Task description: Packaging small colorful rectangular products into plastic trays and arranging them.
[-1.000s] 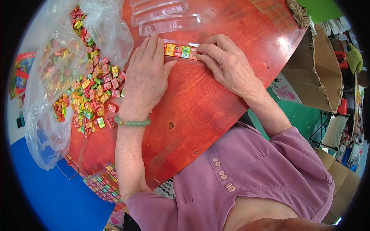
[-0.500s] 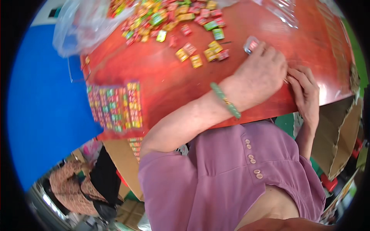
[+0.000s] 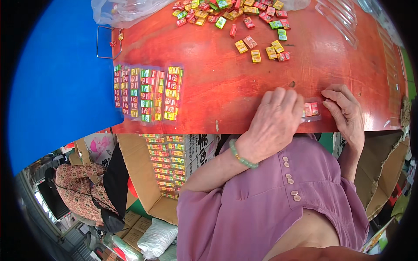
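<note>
A narrow clear plastic tray (image 3: 318, 118) lies near the front edge of the red table, with small red packets (image 3: 310, 109) in its visible end. Over its left part my left hand (image 3: 275, 119), a green bead bracelet at the wrist, is closed with bent fingers. Its fingertips touch the tray and are partly hidden. At the tray's right end is my right hand (image 3: 346, 111), its thumb and forefinger a little apart with nothing seen between them. Loose red, yellow and green packets (image 3: 256, 56) lie farther back.
Filled trays (image 3: 173, 93) stand in rows at the table's left. A plastic bag (image 3: 126, 13) lies at the back left, empty clear trays (image 3: 337, 19) at the back right. Below the table edge, a cardboard box (image 3: 138, 174) holds more filled trays. Another person (image 3: 82, 191) is at the lower left.
My left hand has come back toward the table's front edge, and the tray with red packets now shows between my hands. My right thumb and forefinger have parted slightly. The view has shifted.
</note>
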{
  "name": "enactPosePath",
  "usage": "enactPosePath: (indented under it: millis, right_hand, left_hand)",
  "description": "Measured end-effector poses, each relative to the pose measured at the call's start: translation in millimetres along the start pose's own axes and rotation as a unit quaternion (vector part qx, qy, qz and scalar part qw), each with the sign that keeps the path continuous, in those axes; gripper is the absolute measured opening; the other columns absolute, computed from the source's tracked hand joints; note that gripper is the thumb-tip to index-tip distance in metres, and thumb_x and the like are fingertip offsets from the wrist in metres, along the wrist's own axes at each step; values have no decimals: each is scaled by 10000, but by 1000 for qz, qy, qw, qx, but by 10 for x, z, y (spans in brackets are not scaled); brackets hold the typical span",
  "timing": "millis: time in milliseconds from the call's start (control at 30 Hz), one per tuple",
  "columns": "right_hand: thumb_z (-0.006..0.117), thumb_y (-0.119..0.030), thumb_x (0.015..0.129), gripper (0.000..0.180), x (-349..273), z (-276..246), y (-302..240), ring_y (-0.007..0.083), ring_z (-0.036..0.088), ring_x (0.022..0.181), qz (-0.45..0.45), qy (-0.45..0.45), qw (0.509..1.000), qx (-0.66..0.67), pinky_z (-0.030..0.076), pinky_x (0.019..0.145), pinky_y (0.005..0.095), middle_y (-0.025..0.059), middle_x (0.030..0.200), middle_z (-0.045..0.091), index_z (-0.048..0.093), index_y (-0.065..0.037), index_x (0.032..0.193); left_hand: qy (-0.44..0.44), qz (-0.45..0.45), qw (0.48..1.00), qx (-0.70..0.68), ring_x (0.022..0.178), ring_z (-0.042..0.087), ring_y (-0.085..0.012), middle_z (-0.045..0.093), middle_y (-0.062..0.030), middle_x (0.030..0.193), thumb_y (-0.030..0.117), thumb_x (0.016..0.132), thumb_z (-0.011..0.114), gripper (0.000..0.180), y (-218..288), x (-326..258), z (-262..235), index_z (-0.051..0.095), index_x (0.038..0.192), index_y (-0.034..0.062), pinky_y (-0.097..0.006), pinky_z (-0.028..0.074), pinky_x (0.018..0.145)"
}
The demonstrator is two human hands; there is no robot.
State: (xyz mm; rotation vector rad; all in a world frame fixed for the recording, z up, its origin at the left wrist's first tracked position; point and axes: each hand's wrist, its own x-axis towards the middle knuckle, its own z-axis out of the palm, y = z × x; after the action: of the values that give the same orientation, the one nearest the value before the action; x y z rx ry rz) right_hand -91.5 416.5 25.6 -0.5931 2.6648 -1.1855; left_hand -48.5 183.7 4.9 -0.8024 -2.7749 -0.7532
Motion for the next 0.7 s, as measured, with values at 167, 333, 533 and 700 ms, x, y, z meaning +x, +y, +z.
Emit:
enactPosePath:
  millis: [167, 333, 533, 700]
  right_hand:
    - [669, -22, 926, 191, 106, 79, -62, 266, 646, 1021, -13, -8, 1000, -4, 506, 897, 332, 138, 1092, 638, 685, 43, 1106]
    - [672, -7, 919, 181, 162, 173, -96, 273, 653, 1014, -23, -18, 1000, 3, 515, 880, 334, 136, 1088, 642, 688, 45, 1092]
    - [682, -6, 910, 187, 185, 233, -158, 266, 657, 1009, -26, -10, 1000, 6, 517, 876, 328, 127, 1086, 647, 690, 40, 1091]
    - [690, 0, 903, 190, 206, 238, -100, 267, 656, 1011, -31, -6, 999, 15, 517, 880, 331, 130, 1088, 646, 690, 34, 1090]
  left_hand:
    - [-6, -119, 991, -68, 987, 547, -364, 549, -186, 1110, 142, 791, 804, 440, -82, -270, -270, 567, 1120, -28, -463, 469, 871]
    - [74, -234, 969, 34, 1081, 569, -385, 549, -210, 1199, 206, 854, 785, 431, -319, -533, -518, 567, 1131, -42, -499, 485, 916]
    - [178, -289, 905, 255, 1036, 566, -371, 545, -194, 1196, 185, 898, 774, 493, -669, -751, -812, 621, 1348, 51, -471, 517, 849]
    - [163, -318, 875, 328, 1001, 557, -347, 567, -165, 1161, 181, 895, 776, 426, -785, -825, -864, 674, 1295, 77, -467, 508, 852]
